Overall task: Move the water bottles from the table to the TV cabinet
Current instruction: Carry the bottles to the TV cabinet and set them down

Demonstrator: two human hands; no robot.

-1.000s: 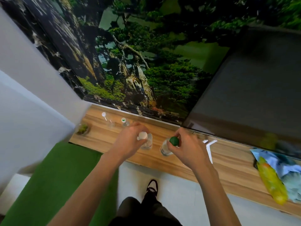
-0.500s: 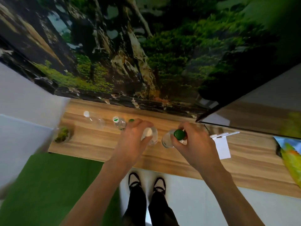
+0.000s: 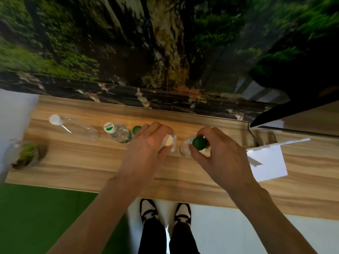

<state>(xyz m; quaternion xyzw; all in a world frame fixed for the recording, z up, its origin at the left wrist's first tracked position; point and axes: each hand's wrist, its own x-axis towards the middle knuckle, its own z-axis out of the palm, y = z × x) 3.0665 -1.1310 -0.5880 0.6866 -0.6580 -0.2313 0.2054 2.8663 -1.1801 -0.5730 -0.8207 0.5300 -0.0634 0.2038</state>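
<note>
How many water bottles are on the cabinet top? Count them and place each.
5: white-capped bottle far left, green-and-white-capped bottle, green cap behind left hand, its bottle, right hand's bottle. None obviously hidden.

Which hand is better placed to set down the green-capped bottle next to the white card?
The right hand. It already grips the green-capped bottle by its neck, and the white card lies just to its right. The left hand holds the white-capped bottle, farther from the card.

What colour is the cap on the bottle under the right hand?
Dark green cap, seen in the head view.
</note>
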